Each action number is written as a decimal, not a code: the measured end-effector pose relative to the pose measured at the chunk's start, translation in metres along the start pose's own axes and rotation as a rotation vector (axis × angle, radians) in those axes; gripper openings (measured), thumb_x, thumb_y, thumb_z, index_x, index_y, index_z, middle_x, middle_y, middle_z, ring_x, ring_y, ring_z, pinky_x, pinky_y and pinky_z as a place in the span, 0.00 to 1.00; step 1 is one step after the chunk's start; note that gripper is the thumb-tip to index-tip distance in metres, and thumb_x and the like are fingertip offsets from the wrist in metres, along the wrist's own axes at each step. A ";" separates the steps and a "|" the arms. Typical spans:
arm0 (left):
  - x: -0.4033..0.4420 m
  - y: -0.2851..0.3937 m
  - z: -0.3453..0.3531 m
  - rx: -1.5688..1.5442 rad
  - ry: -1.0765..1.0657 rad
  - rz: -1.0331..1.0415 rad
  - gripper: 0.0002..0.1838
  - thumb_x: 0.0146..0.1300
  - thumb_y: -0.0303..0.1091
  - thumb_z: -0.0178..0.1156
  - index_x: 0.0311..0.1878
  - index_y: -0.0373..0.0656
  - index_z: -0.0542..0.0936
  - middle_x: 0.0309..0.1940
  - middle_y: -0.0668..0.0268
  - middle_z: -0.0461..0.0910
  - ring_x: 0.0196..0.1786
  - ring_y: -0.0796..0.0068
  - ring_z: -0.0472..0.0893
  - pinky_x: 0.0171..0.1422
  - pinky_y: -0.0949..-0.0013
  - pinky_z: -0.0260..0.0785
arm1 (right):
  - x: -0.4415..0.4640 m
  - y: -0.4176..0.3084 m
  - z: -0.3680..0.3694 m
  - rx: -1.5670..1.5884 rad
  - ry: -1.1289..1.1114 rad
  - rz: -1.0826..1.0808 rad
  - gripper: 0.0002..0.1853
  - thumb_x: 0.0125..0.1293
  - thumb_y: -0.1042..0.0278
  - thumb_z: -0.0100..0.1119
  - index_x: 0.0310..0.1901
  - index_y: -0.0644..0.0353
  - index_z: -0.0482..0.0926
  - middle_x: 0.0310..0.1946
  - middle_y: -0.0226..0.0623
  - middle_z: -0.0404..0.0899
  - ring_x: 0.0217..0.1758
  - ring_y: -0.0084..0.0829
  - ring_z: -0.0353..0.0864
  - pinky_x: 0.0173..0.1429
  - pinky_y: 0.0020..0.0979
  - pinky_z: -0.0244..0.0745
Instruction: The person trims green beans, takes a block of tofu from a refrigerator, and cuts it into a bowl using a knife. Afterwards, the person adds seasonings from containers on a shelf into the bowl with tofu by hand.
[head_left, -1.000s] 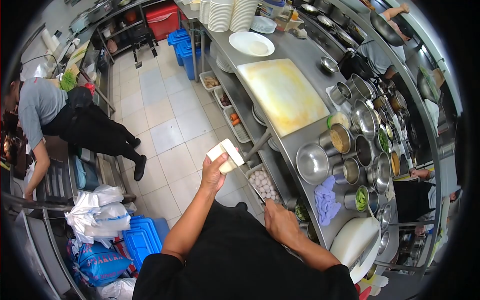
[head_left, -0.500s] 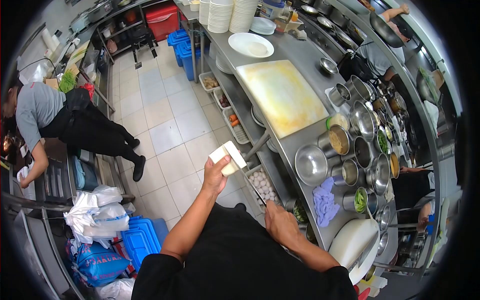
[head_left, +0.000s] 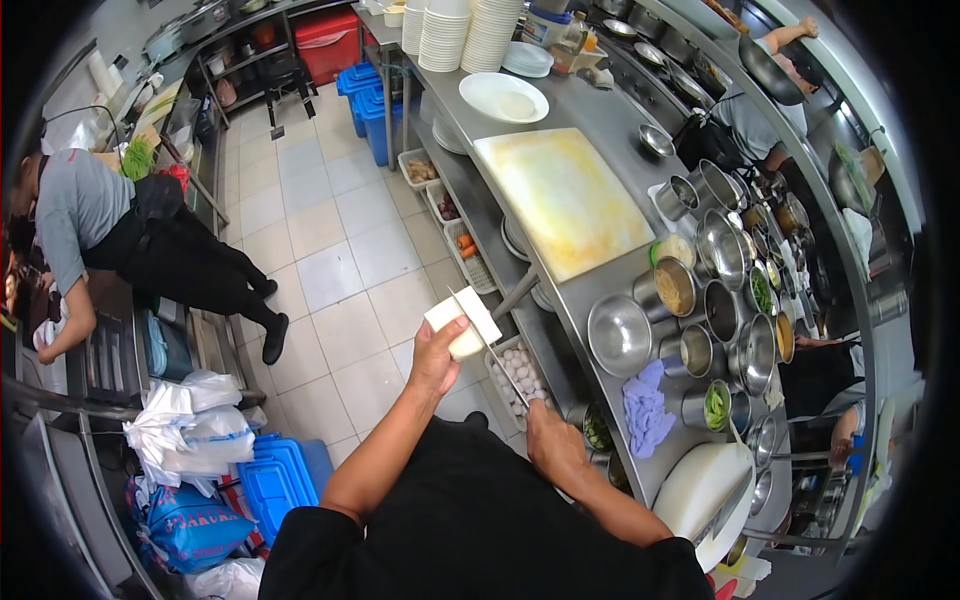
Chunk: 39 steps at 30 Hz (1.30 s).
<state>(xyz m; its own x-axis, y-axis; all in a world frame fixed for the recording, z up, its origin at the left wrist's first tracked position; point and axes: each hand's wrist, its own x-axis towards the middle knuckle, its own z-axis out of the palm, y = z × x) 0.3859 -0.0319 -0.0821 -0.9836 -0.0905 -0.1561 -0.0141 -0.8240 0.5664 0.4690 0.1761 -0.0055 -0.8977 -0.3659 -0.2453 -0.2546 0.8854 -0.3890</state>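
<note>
My left hand grips a white, tofu-like block in mid-air over the floor, thumb on its near side. I cannot tell for certain what the block is. My right hand is closed on the handle of a knife. The narrow blade runs up and left from my fist and lies across the block, its tip showing past the far edge. How deep the blade sits in the block is not clear.
On my right, a steel counter bears a stained cutting board, a steel bowl, a purple cloth and several food containers. Eggs stand on the lower shelf. A co-worker bends at the left bench beside blue bins.
The block and my left hand have shifted slightly right and down. The knife tip now shows beyond the block's far edge, where it was hidden before. At left, the co-worker's hand moved slightly.
</note>
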 end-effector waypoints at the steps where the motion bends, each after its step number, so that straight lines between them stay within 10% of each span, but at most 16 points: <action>1: 0.000 0.000 -0.001 0.017 0.006 0.003 0.28 0.60 0.32 0.63 0.62 0.32 0.68 0.54 0.53 0.77 0.59 0.56 0.78 0.63 0.55 0.73 | 0.000 0.000 0.000 -0.001 0.001 -0.001 0.05 0.67 0.73 0.42 0.42 0.61 0.63 0.33 0.59 0.77 0.32 0.64 0.78 0.38 0.59 0.73; 39: 0.013 -0.023 -0.027 -0.153 0.082 -0.133 0.29 0.59 0.34 0.67 0.62 0.39 0.67 0.53 0.61 0.77 0.56 0.67 0.78 0.62 0.61 0.72 | 0.014 -0.005 -0.015 -0.095 -0.104 -0.023 0.07 0.62 0.76 0.44 0.41 0.66 0.65 0.28 0.65 0.78 0.31 0.65 0.80 0.39 0.58 0.74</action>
<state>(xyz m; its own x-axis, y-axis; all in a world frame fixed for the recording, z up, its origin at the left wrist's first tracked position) 0.3783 -0.0291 -0.1193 -0.9567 -0.0153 -0.2906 -0.1094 -0.9065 0.4079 0.4524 0.1714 0.0062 -0.8504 -0.4098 -0.3300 -0.3122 0.8978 -0.3106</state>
